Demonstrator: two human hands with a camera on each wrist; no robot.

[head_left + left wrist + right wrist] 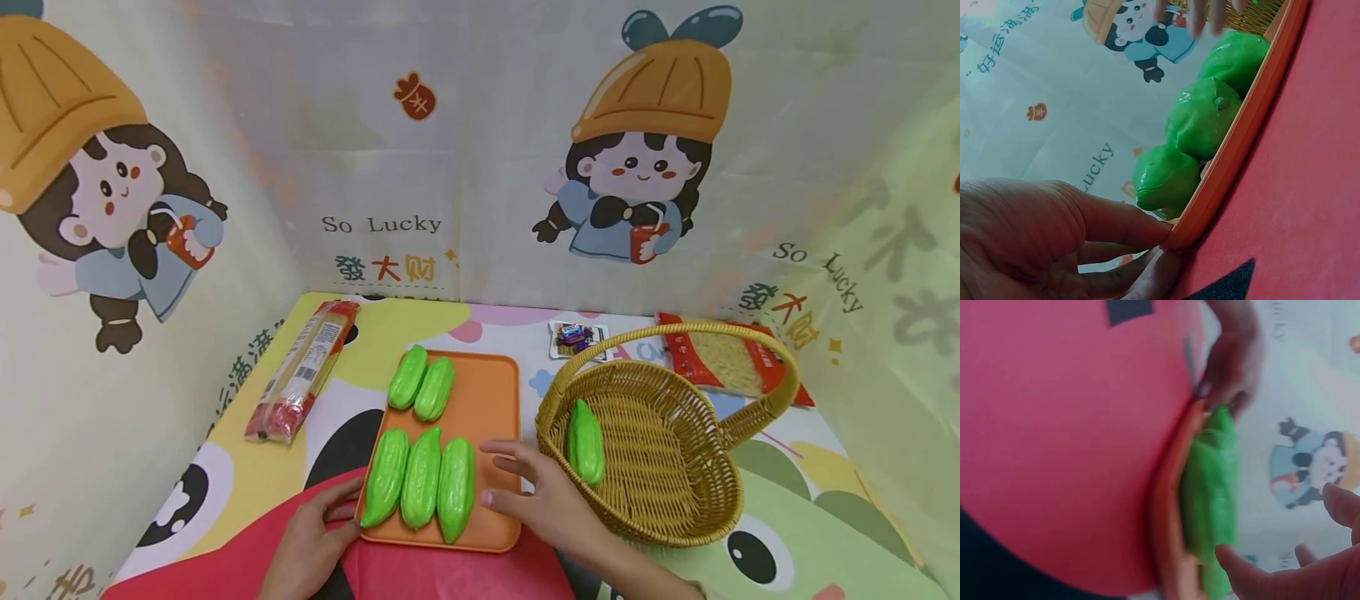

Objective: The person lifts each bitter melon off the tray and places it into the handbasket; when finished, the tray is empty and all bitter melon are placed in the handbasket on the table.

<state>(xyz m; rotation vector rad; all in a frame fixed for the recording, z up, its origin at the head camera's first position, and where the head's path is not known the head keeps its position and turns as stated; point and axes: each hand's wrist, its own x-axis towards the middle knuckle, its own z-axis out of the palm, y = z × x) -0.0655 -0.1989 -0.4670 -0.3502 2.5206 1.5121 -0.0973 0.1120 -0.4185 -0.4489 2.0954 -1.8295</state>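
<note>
At your eleven o'clock, a long red-ended packet [303,371] is lying on the printed cloth [810,537]. Toward one o'clock you are facing a small packet [576,340] with purple on it, and between one and two a red bag [723,360] with a pale window is lying. A pale curtain [510,167] with cartoon figures is hanging at twelve.

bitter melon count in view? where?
6. Orange tray: two bitter melons at far left, three in the near row. Wicker basket: one at its left side. None looks hidden.
</note>
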